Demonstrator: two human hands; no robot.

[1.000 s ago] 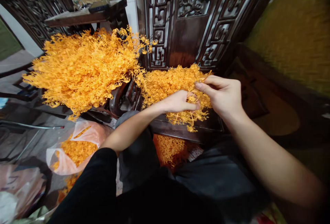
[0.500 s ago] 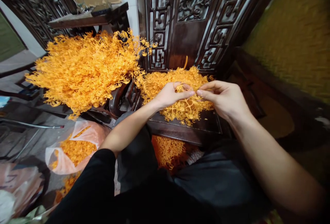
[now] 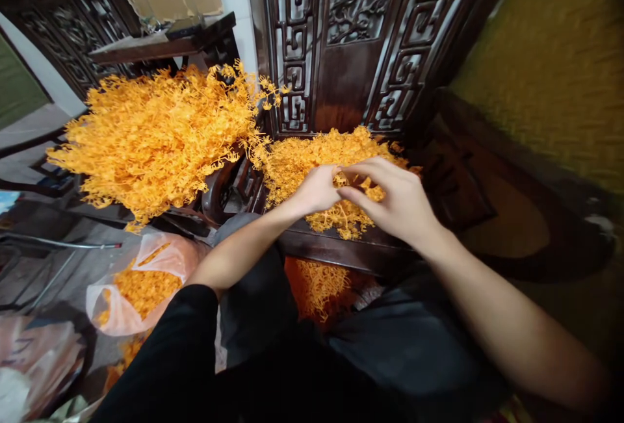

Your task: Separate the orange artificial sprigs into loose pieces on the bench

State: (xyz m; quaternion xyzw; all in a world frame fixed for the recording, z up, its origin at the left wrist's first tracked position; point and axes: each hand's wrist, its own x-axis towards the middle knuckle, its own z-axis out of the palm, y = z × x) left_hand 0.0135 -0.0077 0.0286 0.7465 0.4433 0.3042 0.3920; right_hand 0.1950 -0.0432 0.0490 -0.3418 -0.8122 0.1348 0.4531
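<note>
My left hand (image 3: 319, 188) is closed on an orange branched plastic piece (image 3: 340, 179), over a heap of like pieces. Part of that piece is hidden by my fingers. My right hand (image 3: 402, 199) meets it from the right, thumb and forefinger curved round the piece close to my left fingertips. The heap (image 3: 302, 156) of orange branched pieces lies below both hands on a dark wooden seat (image 3: 341, 251). Thin stems hang down just under my fingers.
A larger orange pile (image 3: 156, 137) rests on a chair to the left. Below it stands a pinkish plastic bag (image 3: 168, 257) with orange bits. More orange pieces (image 3: 322, 286) lie under the seat. A carved wooden backrest (image 3: 346, 78) rises behind the heap; a woven yellowish surface (image 3: 550, 72) is at right.
My right hand has moved left, from a fingertip pinch beside my left hand to curving over its fingertips. The upright orange stem behind my left hand no longer shows.
</note>
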